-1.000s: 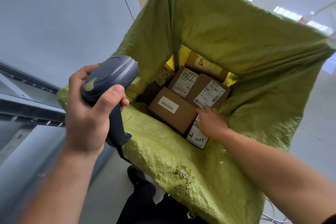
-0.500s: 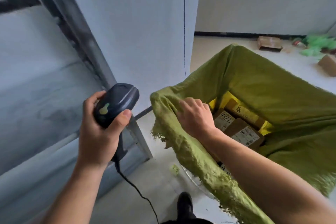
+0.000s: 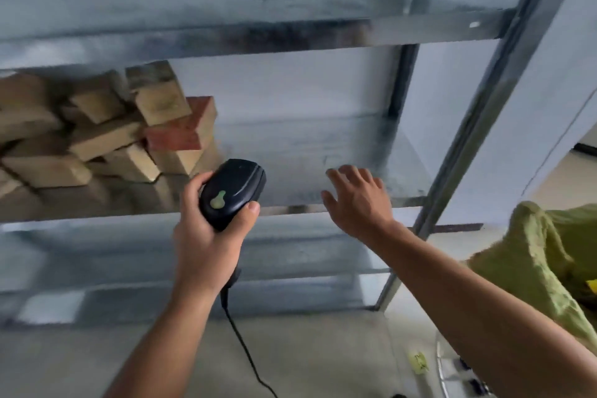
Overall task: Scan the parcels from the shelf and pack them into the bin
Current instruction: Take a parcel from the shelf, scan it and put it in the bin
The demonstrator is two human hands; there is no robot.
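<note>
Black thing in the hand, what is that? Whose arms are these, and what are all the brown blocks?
The picture comes from a camera worn on a person's head, so you are seeing that person's own two arms reaching out. The left hand grips a barcode scanner. That is the black thing, with a cable hanging from it, and it reads the labels on parcels. The brown blocks are cardboard parcels, piled at the left of a metal shelf. The right hand is open, holds nothing and reaches over the bare part of the shelf. The green sack at the right edge is the bin where the parcels go.
</note>
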